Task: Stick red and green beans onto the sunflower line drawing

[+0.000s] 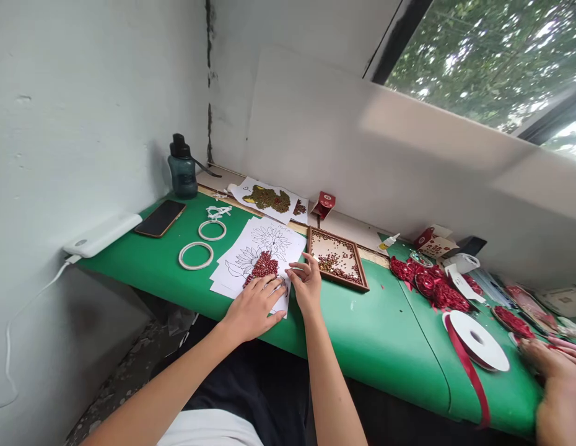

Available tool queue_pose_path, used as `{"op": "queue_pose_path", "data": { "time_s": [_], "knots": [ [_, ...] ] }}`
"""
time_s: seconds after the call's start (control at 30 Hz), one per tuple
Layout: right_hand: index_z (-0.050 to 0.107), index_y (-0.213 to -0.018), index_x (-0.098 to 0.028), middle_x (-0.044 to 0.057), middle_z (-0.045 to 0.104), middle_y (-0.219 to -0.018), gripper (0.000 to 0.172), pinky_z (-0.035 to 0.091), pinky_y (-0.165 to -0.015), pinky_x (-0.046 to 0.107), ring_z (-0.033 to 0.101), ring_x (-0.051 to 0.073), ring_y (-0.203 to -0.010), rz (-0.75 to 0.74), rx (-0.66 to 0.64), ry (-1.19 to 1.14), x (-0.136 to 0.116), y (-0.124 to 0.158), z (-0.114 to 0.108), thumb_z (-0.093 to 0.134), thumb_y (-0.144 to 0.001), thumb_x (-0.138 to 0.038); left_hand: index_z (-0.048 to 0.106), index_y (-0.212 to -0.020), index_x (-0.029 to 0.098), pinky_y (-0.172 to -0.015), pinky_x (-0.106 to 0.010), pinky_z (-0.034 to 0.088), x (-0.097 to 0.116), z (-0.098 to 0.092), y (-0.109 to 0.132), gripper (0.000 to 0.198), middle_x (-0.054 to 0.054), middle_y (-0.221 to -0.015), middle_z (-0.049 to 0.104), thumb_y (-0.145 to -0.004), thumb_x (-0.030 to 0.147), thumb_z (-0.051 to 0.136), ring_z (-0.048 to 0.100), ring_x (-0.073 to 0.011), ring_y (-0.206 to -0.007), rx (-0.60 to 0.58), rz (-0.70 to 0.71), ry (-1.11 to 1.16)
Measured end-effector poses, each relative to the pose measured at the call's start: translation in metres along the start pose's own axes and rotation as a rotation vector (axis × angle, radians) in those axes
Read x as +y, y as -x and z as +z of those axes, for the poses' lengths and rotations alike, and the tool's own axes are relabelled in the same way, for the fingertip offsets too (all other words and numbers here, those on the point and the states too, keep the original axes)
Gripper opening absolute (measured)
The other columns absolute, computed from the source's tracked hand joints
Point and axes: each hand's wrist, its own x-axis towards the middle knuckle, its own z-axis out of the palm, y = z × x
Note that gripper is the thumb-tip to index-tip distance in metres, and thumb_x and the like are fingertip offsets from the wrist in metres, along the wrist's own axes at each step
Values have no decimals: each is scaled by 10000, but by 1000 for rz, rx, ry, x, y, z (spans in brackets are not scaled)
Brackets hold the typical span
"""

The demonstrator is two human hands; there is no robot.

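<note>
White sheets (227, 272) with line drawings of flowers lie in a stack on the green table. Dark red beads (264, 265) cover part of the top drawing. My left hand (255, 306) rests on the lower part of the sheets, fingers spread, fingertips at the edge of the beads. Just right of it, my right hand (306, 282) is raised at the sheet's right edge, thumb and index finger close together; whether something is between them is too small to tell. A brown-framed tray (337, 257) of loose red and gold beads sits right of my right hand.
Two white rings (196, 255), a phone (160, 218), a power strip (102, 234) and a bottle (183, 170) stand left. Behind lies a beaded picture (268, 198). Right are red ribbon flowers (432, 285), a ribbon spool (478, 341) and another person's hand (550, 362).
</note>
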Motion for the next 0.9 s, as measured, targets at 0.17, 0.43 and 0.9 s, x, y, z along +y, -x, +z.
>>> {"op": "queue_pose_path", "data": {
  "time_s": [0.17, 0.43, 0.9],
  "knots": [
    [491, -1319, -280, 39, 726, -1016, 608, 619, -879, 428, 765, 239, -902, 9, -17, -35, 3, -2, -1, 800, -800, -349, 552, -1474, 228, -1214, -499, 376, -1, 2, -1, 506, -68, -1564, 534, -1023, 457, 578, 412, -298, -1487, 10, 5, 54],
    [504, -1324, -287, 27, 707, -1022, 631, 617, -851, 413, 747, 225, -884, -12, -10, -27, 1, -2, 2, 812, -774, -319, 634, -1304, 245, -1072, -409, 496, -17, -33, -25, 278, -58, -1306, 679, -1039, 277, 553, 626, -230, -1215, 136, 9, 330],
    [498, -1364, -307, 40, 694, -1065, 669, 624, -802, 382, 740, 205, -846, -17, -81, -52, 4, -1, 0, 849, -804, -415, 730, -1001, 274, -797, -302, 518, -37, -3, -57, 190, 18, -1041, 689, -935, 135, 619, 672, -172, -949, 155, -159, 484]
  ]
}}
